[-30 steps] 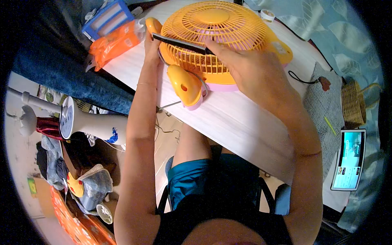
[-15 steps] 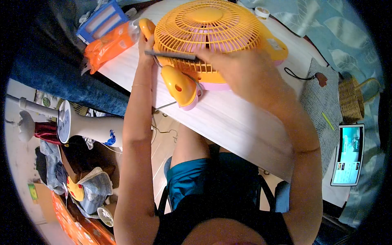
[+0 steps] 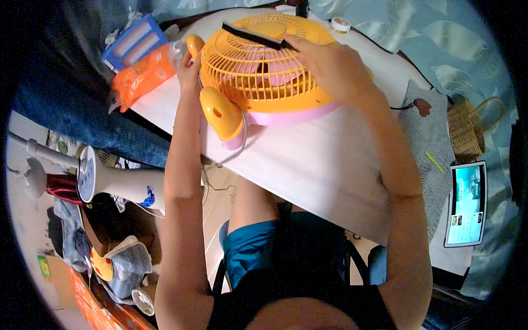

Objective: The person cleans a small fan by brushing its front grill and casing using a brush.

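Observation:
A yellow and pink fan with a round slatted grille lies on the white table. My right hand is closed on the handle of a black brush, which is over the upper left part of the grille. At the fan's left side, my left hand has its fingers up against a yellow ring-shaped part; whether it grips that part is unclear. A yellow and pink rounded piece with a grey cord is below the grille's left edge.
An orange plastic packet and a blue frame are at the back left. On the right are a grey woven mat, a wicker basket and a lit tablet. A small round jar stands at the back.
The brush in my right hand has moved up from the front of the grille to its top. The fan has tilted and sits lower left in view. My left hand has shifted slightly left.

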A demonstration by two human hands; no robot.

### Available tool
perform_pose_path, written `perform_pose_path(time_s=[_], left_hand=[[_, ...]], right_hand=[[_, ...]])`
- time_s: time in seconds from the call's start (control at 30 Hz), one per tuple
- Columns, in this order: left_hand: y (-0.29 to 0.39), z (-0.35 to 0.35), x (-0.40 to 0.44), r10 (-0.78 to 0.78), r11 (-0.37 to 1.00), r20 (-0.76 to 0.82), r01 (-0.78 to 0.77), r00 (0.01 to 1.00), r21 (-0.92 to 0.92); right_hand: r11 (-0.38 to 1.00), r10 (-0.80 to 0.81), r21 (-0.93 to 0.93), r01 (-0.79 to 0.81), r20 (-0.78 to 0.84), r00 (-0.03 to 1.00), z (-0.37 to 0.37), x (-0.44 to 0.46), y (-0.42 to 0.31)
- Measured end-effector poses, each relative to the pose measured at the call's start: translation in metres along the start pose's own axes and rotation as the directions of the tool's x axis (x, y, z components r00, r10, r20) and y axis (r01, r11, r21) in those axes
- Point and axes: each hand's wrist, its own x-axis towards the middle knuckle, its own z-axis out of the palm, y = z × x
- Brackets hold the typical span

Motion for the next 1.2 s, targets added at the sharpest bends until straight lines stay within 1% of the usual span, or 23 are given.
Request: perform_pose_path(time_s=[0.03,0.07,0.13,0.17,0.2,0.23,0.27,0.3,0.33,0.37,0.43,0.47,0.53,0.57,0.67,0.77,0.8,0.9,0.93,1.03,1.13,1.17,1.2], left_hand=[[0.008,0.005,0.000,-0.002,1.000,-0.025,0.002,1.000,-0.004],[0.021,0.000,-0.002,-0.085,0.977,-0.113,0.105,0.990,0.186],[0.055,0.005,-0.033,0.018,0.989,-0.134,0.002,0.991,0.148],[0.072,0.009,-0.055,0.090,0.993,-0.077,-0.083,0.993,0.086],[0.083,0.010,-0.080,0.173,0.975,0.035,-0.176,0.984,0.138],[0.104,0.030,-0.117,0.164,0.984,0.006,-0.164,0.986,0.065],[0.105,0.037,-0.145,0.202,0.977,0.036,-0.204,0.979,0.060],[0.100,0.040,-0.166,0.257,0.933,0.103,-0.274,0.961,0.234],[0.093,0.036,-0.177,0.344,0.843,0.236,-0.410,0.909,0.348],[0.095,0.048,-0.190,0.407,0.810,0.175,-0.443,0.897,0.384],[0.091,0.054,-0.195,0.403,0.804,0.127,-0.417,0.906,0.424],[0.090,0.053,-0.194,0.389,0.824,0.105,-0.397,0.915,0.404],[0.087,0.050,-0.189,0.363,0.860,0.067,-0.361,0.930,0.360],[0.085,0.046,-0.184,0.374,0.856,0.081,-0.378,0.924,0.354],[0.083,0.034,-0.167,0.385,0.854,0.123,-0.404,0.915,0.329],[0.075,0.028,-0.159,0.401,0.870,0.106,-0.414,0.910,0.267],[0.071,0.025,-0.159,0.408,0.869,0.097,-0.418,0.908,0.264],[0.056,0.020,-0.168,0.266,0.958,0.089,-0.273,0.960,0.089],[0.058,0.021,-0.170,0.258,0.962,0.085,-0.264,0.962,0.074],[0.064,0.023,-0.174,0.184,0.969,0.056,-0.191,0.981,0.159],[0.065,0.026,-0.173,0.184,0.979,0.058,-0.188,0.981,0.073],[0.064,0.024,-0.173,0.180,0.982,0.060,-0.183,0.982,0.047],[0.063,0.023,-0.172,0.183,0.980,0.059,-0.186,0.981,0.066]], right_hand=[[0.999,-0.002,0.051,0.003,-0.011,1.000,-0.001,0.001,0.001],[0.998,0.029,0.053,-0.031,0.041,0.999,-0.003,0.003,-0.001],[0.996,-0.037,0.079,0.039,-0.023,0.999,0.001,0.000,-0.001],[0.993,-0.068,0.096,0.073,-0.058,0.996,0.003,-0.002,-0.001],[0.996,-0.055,0.067,0.057,-0.024,0.998,0.003,-0.002,-0.002],[0.998,-0.042,0.040,0.041,0.011,0.999,0.001,-0.001,-0.005],[1.000,-0.028,0.014,0.027,0.045,0.999,0.001,-0.001,-0.007],[0.999,-0.042,0.016,0.041,0.035,0.999,0.001,-0.002,-0.008],[0.998,-0.058,0.015,0.058,0.025,0.998,0.002,-0.002,-0.008],[0.997,-0.077,0.009,0.077,0.016,0.997,0.003,-0.002,-0.008],[0.999,-0.050,0.021,0.049,0.055,0.997,0.000,-0.001,-0.009],[0.999,-0.037,0.024,0.036,0.076,0.996,-0.001,-0.001,-0.008],[0.996,-0.066,0.052,0.068,-0.033,0.997,0.002,0.002,0.004],[0.994,-0.079,0.065,0.085,-0.090,0.993,0.002,0.003,0.007],[0.999,-0.014,-0.042,0.015,0.028,1.000,-0.007,0.004,0.002],[0.990,-0.077,0.127,0.056,0.166,0.983,-0.016,-0.006,-0.019],[0.987,-0.112,0.138,0.081,0.235,0.966,-0.023,-0.008,-0.031],[0.979,-0.144,0.179,0.102,0.244,0.959,-0.029,-0.010,-0.037],[0.961,-0.139,0.255,0.111,0.096,0.986,-0.018,-0.008,-0.027],[0.999,-0.041,-0.009,0.041,0.004,0.999,-0.004,-0.002,-0.015],[0.980,-0.154,0.142,0.137,0.116,0.981,-0.014,-0.009,-0.028],[0.983,-0.147,0.123,0.134,0.103,0.984,-0.013,-0.009,-0.028],[0.986,-0.140,0.104,0.131,0.089,0.986,-0.013,-0.009,-0.028]])
